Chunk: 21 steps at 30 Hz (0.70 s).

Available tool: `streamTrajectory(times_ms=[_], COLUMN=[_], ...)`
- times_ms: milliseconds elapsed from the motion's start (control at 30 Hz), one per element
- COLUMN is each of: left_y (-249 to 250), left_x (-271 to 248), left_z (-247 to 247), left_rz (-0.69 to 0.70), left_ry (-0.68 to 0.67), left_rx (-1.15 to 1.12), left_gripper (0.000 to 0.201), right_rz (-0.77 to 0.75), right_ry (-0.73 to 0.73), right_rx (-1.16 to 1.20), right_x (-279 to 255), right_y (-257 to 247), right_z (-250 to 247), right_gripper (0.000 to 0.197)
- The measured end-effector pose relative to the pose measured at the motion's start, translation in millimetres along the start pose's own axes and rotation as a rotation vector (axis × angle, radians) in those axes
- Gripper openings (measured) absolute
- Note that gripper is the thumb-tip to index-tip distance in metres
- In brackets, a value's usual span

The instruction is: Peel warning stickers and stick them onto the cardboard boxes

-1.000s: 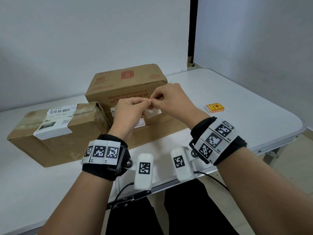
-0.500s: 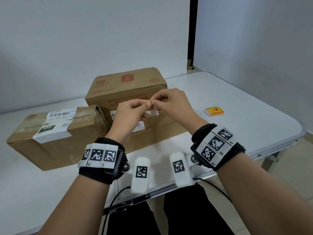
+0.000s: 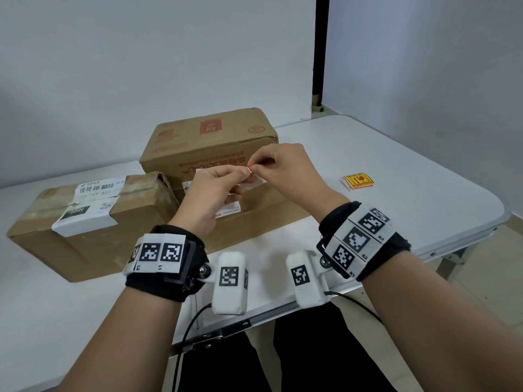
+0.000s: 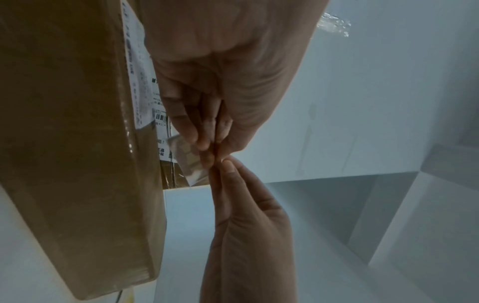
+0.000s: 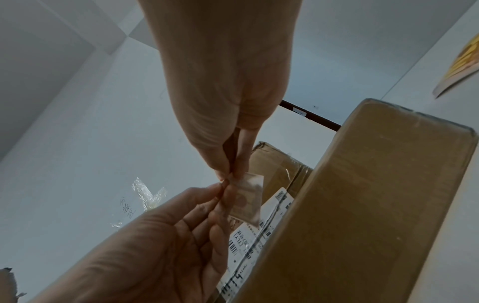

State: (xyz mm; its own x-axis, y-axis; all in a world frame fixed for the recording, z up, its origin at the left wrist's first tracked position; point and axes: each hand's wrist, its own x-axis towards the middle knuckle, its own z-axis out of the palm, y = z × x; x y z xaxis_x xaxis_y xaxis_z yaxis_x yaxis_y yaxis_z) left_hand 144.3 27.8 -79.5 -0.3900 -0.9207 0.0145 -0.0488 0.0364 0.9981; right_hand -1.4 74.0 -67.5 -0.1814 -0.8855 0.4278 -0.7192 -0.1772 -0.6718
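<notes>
Between the fingertips of both hands, held up in the air, is one small warning sticker (image 3: 250,170) on its pale backing paper. The left hand (image 3: 212,196) pinches it from one side, and the right hand (image 3: 285,168) pinches the same corner from the other, fingers closed tight on its edge. This looks like the start of peeling, with the fingers working the sticker away from the backing. Just behind the fingers stands the larger cardboard box (image 3: 209,142), close enough to be the likely target. A second cardboard box (image 3: 85,219), already carrying a shipping label, lies to the left of the left hand. A small stack of spare stickers (image 3: 357,181) rests on the white bench (image 3: 396,165), to the right of the right hand.

The sticker's printed face is mostly hidden by the fingers. The wrist views show only its translucent back, so how far it has lifted cannot be told.
</notes>
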Motion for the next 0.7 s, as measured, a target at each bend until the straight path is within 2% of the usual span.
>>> streamTrajectory(times_ms=[400, 700], left_y=[0.3, 3.5], left_x=[-2.5, -1.1], left_z=[7.2, 7.1], left_rz=[0.118, 0.183], left_ry=[0.076, 0.109], left_rx=[0.073, 0.175], left_gripper=[0.016, 0.017], right_rz=[0.001, 0.082], right_ry=[0.014, 0.024], right_rx=[0.053, 0.141], right_x=[0.4, 0.9], right_y=[1.5, 2.1], right_z=[1.1, -1.1], right_gripper=[0.009, 0.009])
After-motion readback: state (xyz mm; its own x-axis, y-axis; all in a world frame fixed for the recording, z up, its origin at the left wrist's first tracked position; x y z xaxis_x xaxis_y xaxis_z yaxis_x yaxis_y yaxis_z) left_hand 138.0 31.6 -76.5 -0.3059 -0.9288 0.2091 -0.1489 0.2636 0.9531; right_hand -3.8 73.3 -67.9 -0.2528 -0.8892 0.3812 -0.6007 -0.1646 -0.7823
